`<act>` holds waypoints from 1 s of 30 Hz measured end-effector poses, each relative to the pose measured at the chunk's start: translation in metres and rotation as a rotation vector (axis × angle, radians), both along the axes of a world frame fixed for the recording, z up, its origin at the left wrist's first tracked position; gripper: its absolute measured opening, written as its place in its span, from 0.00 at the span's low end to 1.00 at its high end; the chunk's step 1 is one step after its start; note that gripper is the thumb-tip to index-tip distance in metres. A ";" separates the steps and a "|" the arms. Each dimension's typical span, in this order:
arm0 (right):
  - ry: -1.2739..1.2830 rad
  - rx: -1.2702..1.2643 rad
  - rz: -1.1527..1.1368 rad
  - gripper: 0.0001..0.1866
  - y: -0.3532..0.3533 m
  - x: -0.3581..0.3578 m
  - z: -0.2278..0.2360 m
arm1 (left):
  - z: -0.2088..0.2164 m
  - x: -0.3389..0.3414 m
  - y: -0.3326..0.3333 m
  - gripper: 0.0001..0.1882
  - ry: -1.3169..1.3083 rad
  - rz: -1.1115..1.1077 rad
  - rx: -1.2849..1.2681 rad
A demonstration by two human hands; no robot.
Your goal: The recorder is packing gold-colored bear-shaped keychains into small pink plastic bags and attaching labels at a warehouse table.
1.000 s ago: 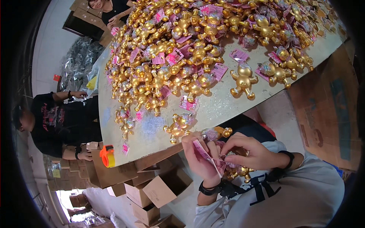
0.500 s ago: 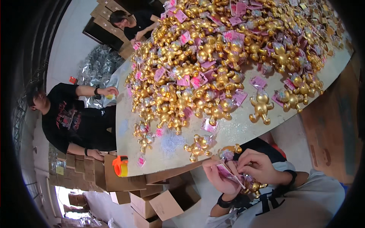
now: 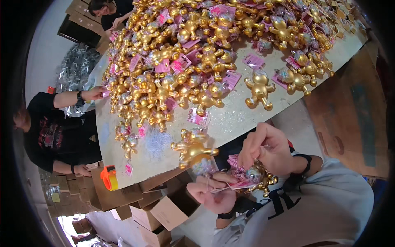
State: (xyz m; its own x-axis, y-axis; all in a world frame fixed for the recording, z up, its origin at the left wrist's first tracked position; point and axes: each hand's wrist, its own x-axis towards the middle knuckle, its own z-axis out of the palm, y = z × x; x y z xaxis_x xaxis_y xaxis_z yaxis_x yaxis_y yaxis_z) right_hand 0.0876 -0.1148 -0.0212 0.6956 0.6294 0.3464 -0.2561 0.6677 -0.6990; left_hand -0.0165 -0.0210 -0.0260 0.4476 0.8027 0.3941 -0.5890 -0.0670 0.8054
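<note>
Near my body, both hands work at a gold bear-shaped figurine with a clear, glittery head and a pink printed tag. My left hand is closed, its fingers pinching the tag, and a thin cord runs by its fingertips. From above, my right hand comes down with thumb and fingers pinched on the pink tag beside the figurine's head. A second gold figurine lies at the table's near edge, its glittery head just above my left hand.
A big heap of gold figurines with pink tags covers the table. White threads and an orange-yellow tape dispenser are on its left side. Cardboard boxes stand below. Two people work across the left side.
The view has shifted, so the table and heap sit further left. My hands have moved apart a little, with the tag now turned flatter. The person at left reaches to the heap.
</note>
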 end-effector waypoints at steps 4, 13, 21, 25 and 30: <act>0.210 0.117 0.121 0.09 0.007 0.011 0.016 | -0.025 -0.028 0.014 0.11 -0.121 0.109 0.327; 0.310 0.090 0.351 0.14 0.021 0.000 0.030 | 0.007 -0.001 0.009 0.20 0.261 0.123 0.592; -0.098 -0.076 -0.128 0.10 0.020 0.011 0.032 | -0.008 0.004 -0.010 0.05 0.467 -0.297 0.359; -0.131 -0.119 -0.118 0.07 0.027 0.017 0.028 | -0.007 -0.001 -0.014 0.03 0.367 -0.341 0.016; -0.053 -0.202 -0.036 0.06 0.019 0.008 0.020 | -0.006 0.000 -0.015 0.03 0.319 -0.285 0.020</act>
State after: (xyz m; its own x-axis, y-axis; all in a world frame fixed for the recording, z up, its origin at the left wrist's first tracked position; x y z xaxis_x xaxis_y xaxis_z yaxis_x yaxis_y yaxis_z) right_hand 0.0952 -0.0954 -0.0013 0.7026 0.6652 0.2529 -0.1939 0.5209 -0.8313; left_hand -0.0165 -0.0358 -0.0324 0.7526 0.6227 0.2142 -0.3079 0.0452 0.9504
